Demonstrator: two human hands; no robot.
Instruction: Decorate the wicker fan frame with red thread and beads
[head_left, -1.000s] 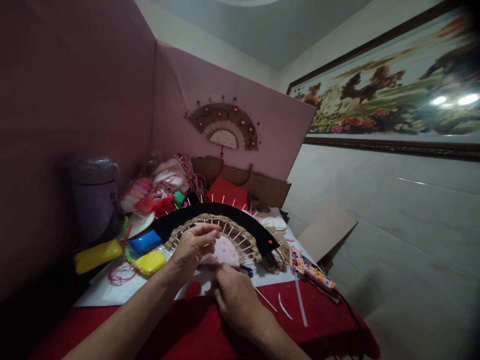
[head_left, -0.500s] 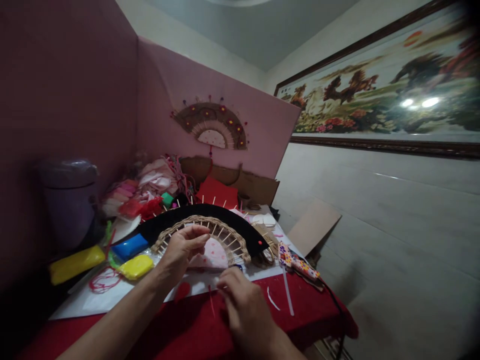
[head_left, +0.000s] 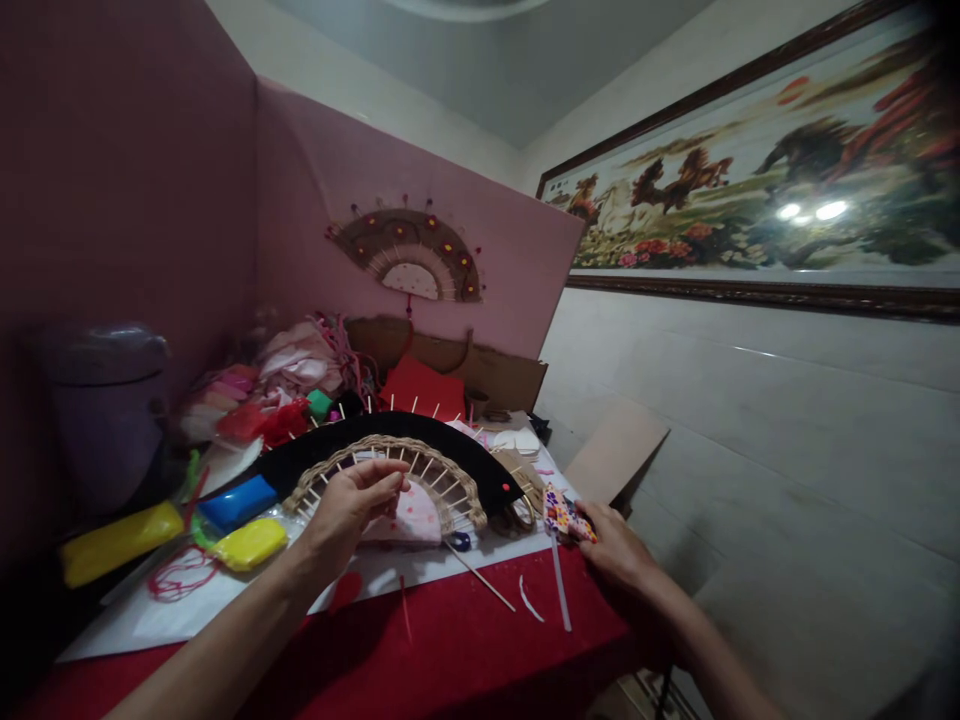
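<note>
A fan shape with a black band (head_left: 420,430), a woven twine arc and thin sticks lies on the white sheet. Over its lower middle, my left hand (head_left: 352,505) has thumb and fingertips pinched together; anything between them is too small to make out. My right hand (head_left: 619,545) is at the table's right side, its fingers closed round the handle of a flower-patterned glue gun (head_left: 559,512). A clear glue stick (head_left: 560,585) lies beneath it. One thin wooden stick (head_left: 484,577) and a small dark blue item (head_left: 459,541) lie beside the fan.
Yellow (head_left: 251,544) and blue packets (head_left: 238,502) lie left, near red cord (head_left: 180,574). Pink and red materials are heaped behind them by a lidded container (head_left: 105,420). A finished fan (head_left: 409,250) hangs on the pink board. The red cloth (head_left: 450,650) covers the front.
My right hand has moved right from the fan's front and taken hold of the glue gun. The thin wooden stick now shows on the table. My left hand stays pinched; the view has shifted slightly.
</note>
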